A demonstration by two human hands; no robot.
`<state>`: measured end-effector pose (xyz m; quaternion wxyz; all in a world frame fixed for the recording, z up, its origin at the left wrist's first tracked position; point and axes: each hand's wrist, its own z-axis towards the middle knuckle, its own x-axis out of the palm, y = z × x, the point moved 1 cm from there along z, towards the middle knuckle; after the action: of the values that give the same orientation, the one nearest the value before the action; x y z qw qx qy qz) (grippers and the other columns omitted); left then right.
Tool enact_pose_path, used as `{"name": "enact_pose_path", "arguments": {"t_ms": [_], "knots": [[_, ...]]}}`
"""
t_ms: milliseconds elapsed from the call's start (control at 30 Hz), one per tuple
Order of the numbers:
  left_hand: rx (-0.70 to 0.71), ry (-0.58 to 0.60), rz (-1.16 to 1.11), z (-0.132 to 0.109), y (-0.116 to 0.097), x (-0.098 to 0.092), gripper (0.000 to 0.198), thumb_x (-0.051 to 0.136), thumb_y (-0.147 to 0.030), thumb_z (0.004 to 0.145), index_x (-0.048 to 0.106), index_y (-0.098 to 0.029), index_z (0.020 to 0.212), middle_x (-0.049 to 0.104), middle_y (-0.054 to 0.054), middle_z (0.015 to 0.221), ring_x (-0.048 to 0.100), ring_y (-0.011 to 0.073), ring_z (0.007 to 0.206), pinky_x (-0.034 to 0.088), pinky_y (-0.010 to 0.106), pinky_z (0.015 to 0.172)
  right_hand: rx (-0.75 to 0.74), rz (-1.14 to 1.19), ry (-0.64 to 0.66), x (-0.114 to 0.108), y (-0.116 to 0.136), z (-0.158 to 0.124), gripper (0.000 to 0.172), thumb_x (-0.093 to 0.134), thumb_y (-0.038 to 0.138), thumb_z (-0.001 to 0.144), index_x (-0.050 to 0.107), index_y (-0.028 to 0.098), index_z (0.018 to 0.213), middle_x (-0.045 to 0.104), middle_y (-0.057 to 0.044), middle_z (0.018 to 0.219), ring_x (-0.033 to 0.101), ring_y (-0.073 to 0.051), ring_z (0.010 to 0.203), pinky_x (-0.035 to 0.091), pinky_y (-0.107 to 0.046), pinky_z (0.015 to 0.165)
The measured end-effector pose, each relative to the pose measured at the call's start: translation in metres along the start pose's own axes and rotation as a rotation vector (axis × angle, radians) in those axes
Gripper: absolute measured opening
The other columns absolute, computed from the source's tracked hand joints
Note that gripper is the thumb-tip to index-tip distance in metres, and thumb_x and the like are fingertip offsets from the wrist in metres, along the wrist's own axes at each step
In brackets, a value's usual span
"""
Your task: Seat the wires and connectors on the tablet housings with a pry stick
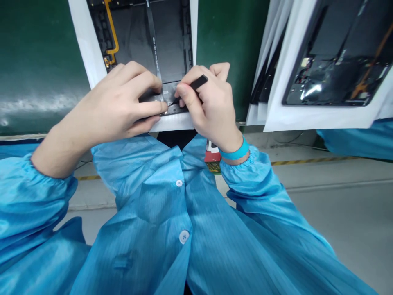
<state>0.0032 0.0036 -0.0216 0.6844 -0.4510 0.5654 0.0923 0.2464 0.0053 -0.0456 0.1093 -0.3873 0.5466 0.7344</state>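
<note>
A dark tablet housing [172,61] with its inside exposed lies on white paper. A thin black ribbon cable [153,45] runs down its middle, and an orange flex cable [113,35] bends along its left side. My left hand [123,98] grips the housing's near edge, its index fingertip pressed down by the ribbon cable's lower end and its thumb close below. In my right hand [211,102] black tweezers [199,82] are pinched, tilted down to the left. Their thin tip reaches beside my left index fingertip; what it touches is too small to tell.
Another opened tablet housing [334,65] lies on white sheets [294,119] to the right, with more layers beneath. The bench has a green surface [37,61]. Below its edge a red box [213,157] shows, and a blue sleeve or cloth [356,139] is at the right.
</note>
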Motion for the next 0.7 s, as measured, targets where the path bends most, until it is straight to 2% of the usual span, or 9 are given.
{"name": "enact_pose_path", "arguments": {"t_ms": [67, 233, 500, 700], "knots": [[-0.003, -0.019, -0.038, -0.0012, 0.0018, 0.0016, 0.045, 0.050, -0.057, 0.112, 0.086, -0.029, 0.115, 0.070, 0.009, 0.132, 0.059, 0.0389, 0.153, 0.045, 0.070, 0.135, 0.063, 0.015, -0.020, 0.0009, 0.0006, -0.0021, 0.040, 0.034, 0.056, 0.119, 0.062, 0.036, 0.098, 0.081, -0.004, 0.098, 0.073, -0.029, 0.100, 0.046, -0.052, 0.121], [0.012, 0.005, -0.043, -0.0007, 0.0012, 0.0008, 0.046, 0.049, -0.056, 0.113, 0.086, -0.029, 0.117, 0.069, 0.011, 0.134, 0.060, 0.0401, 0.147, 0.046, 0.072, 0.131, 0.077, 0.025, -0.180, 0.0024, 0.0013, -0.0039, 0.042, 0.035, 0.052, 0.121, 0.063, 0.033, 0.097, 0.079, -0.003, 0.093, 0.072, -0.027, 0.095, 0.049, -0.050, 0.116], [0.011, 0.021, -0.013, -0.0008, 0.0005, -0.0007, 0.044, 0.049, -0.052, 0.113, 0.085, -0.028, 0.119, 0.069, 0.011, 0.139, 0.060, 0.0397, 0.146, 0.049, 0.071, 0.128, 0.083, -0.007, -0.265, -0.0027, -0.0019, -0.0047, 0.047, 0.033, 0.058, 0.122, 0.063, 0.033, 0.096, 0.074, -0.003, 0.087, 0.068, -0.027, 0.090, 0.049, -0.047, 0.108], [0.037, -0.004, 0.077, -0.0027, -0.0009, 0.0030, 0.044, 0.045, -0.051, 0.115, 0.083, -0.031, 0.121, 0.070, 0.010, 0.141, 0.064, 0.0396, 0.143, 0.055, 0.068, 0.120, 0.144, 0.052, -0.282, -0.0056, -0.0070, -0.0069, 0.050, 0.034, 0.068, 0.118, 0.062, 0.035, 0.091, 0.073, -0.005, 0.089, 0.068, -0.030, 0.090, 0.050, -0.049, 0.111]]}}
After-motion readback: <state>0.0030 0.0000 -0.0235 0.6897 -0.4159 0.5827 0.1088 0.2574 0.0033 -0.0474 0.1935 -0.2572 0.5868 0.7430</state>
